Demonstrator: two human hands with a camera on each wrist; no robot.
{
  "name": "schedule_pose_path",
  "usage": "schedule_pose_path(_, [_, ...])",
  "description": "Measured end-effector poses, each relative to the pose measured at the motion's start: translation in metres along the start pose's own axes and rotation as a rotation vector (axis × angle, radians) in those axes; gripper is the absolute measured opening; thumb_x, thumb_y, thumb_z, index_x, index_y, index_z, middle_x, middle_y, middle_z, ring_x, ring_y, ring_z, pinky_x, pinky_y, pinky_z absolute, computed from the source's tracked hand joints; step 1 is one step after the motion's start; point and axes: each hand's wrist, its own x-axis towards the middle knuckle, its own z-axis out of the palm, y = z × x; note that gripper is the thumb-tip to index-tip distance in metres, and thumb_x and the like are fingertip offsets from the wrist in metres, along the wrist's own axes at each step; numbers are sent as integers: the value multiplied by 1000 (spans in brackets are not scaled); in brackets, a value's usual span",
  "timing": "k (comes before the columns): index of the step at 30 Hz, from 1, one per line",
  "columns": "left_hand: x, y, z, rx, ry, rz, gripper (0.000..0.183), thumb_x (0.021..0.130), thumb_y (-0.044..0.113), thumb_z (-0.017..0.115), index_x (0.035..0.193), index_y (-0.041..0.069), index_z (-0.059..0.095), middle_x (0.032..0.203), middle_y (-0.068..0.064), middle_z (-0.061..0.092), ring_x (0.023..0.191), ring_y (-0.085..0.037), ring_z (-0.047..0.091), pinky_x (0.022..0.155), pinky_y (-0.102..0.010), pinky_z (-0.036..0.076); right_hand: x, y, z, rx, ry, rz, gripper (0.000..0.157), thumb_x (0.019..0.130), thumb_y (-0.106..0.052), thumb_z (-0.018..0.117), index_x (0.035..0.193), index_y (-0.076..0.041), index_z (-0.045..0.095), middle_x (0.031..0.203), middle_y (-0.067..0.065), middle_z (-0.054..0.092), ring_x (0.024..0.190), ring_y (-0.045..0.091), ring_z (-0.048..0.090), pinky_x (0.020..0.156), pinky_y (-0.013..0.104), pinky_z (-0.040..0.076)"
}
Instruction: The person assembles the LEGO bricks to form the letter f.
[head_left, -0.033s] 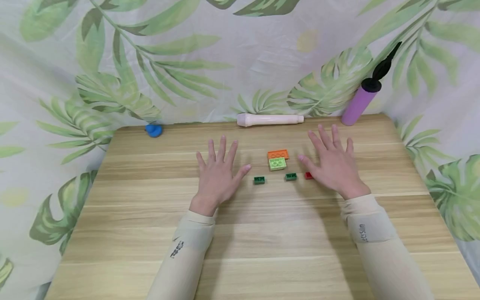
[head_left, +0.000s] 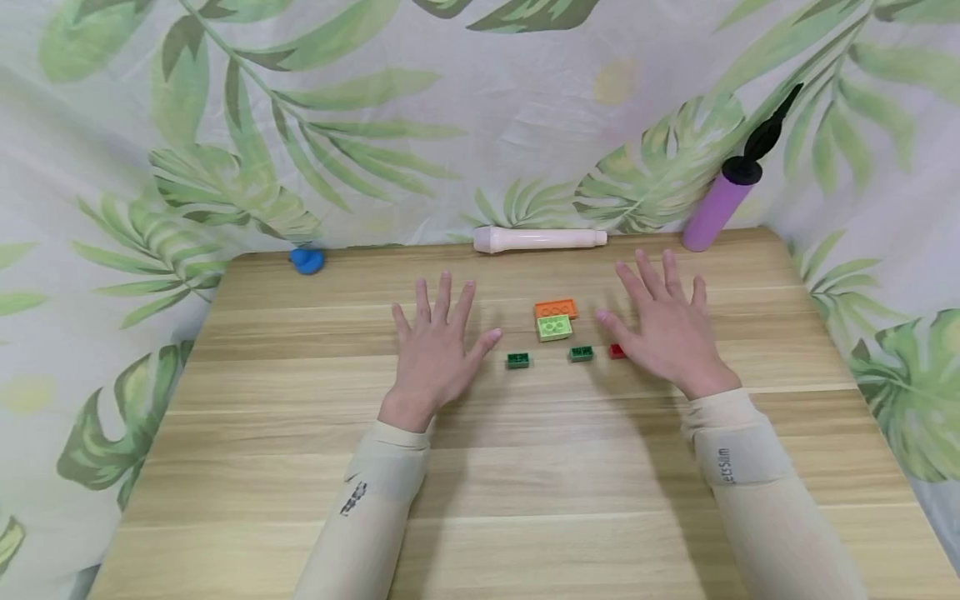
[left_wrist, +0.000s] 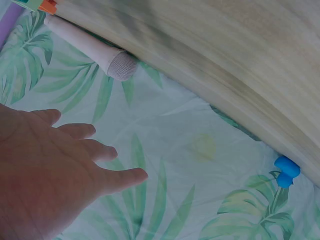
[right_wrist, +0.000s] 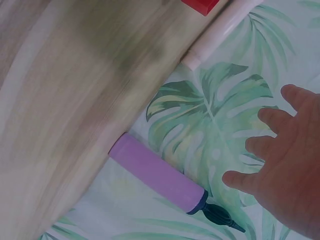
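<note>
My left hand (head_left: 433, 357) is held over the wooden table with its fingers spread and holds nothing. To its right lies a small dark green building brick (head_left: 517, 361). My right hand (head_left: 672, 337), likewise spread and holding nothing, partly covers a small red brick (head_left: 617, 352) near its thumb in the head view. Between the hands are a second dark green brick (head_left: 581, 354), a light green brick (head_left: 554, 328) and an orange brick (head_left: 556, 308). The light green one lies right against the front of the orange one, and their hollow undersides face up.
Along the back edge of the table (head_left: 525, 517) lies a pale pink microphone (head_left: 540, 240). A purple hand pump (head_left: 718, 208) with a black nozzle stands at the back right. A blue toy duck (head_left: 307, 261) sits at the back left. Leaf-patterned cloth (head_left: 525, 117) hangs behind.
</note>
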Motion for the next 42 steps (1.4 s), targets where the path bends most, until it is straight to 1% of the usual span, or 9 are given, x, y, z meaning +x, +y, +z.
schedule_pose_path(6, [-1,0,-2,-3,-7,-4,86,104,78,26,172,28,10,179,-7,-7,163,-44,-10,123,-77,-4,-1,-2,-2,8,1,1,86,104,-73,39,170,-21,24,179,9,9,165,40,-5,121,79,-3])
schedule_pose_path(11, [-2,0,-3,-11,-14,-4,86,103,78,26,172,29,9,179,-6,-8,163,-44,-10,123,-76,-4,-2,-3,-5,5,0,-1,88,103,-76,36,171,-21,23,179,9,8,165,40,-6,121,79,-2])
schedule_pose_path(19, [-1,3,-6,-27,17,13,86,103,78,26,172,29,8,179,-6,-6,163,-44,-10,123,-77,-3,-4,-2,-19,-23,25,-5,88,104,-75,35,171,-20,22,179,9,8,165,39,-8,120,80,-2])
schedule_pose_path(27, [-5,-1,-4,-35,29,10,86,103,78,28,172,28,13,180,-8,-2,164,-46,-7,122,-78,-1,-9,-4,-24,12,32,-4,85,105,-70,40,171,-20,22,179,10,8,165,38,-10,121,78,-3])
schedule_pose_path(33, [-10,-4,4,-65,18,0,86,104,76,30,172,29,10,180,-8,0,164,-45,-6,122,-78,-1,-14,3,-31,89,92,10,86,104,-71,42,171,-21,20,179,9,6,165,39,-10,121,77,-6])
schedule_pose_path(37, [-6,2,8,-119,75,-2,85,105,74,31,172,25,14,180,-9,5,165,-43,0,125,-74,8,-17,11,-42,196,181,-15,84,105,-59,55,170,-15,25,179,12,8,164,43,-6,122,77,-3])
schedule_pose_path(39, [-3,7,9,-153,112,8,84,106,72,36,171,22,18,179,-11,11,165,-43,7,125,-73,16,-22,15,-48,305,264,-11,80,104,-48,62,168,-13,29,179,9,11,164,43,4,126,72,3])
schedule_pose_path(40, [-3,10,9,-169,133,15,84,106,70,39,171,20,21,178,-12,16,164,-43,11,124,-72,21,-24,16,-50,369,318,-8,77,104,-41,66,167,-13,32,178,7,15,164,42,12,127,68,12])
schedule_pose_path(42, [-3,15,9,-193,163,26,83,106,67,45,169,18,24,176,-15,23,162,-44,19,121,-71,28,-27,16,-53,505,421,-3,70,103,-27,69,165,-15,38,177,-1,23,160,36,28,126,54,29])
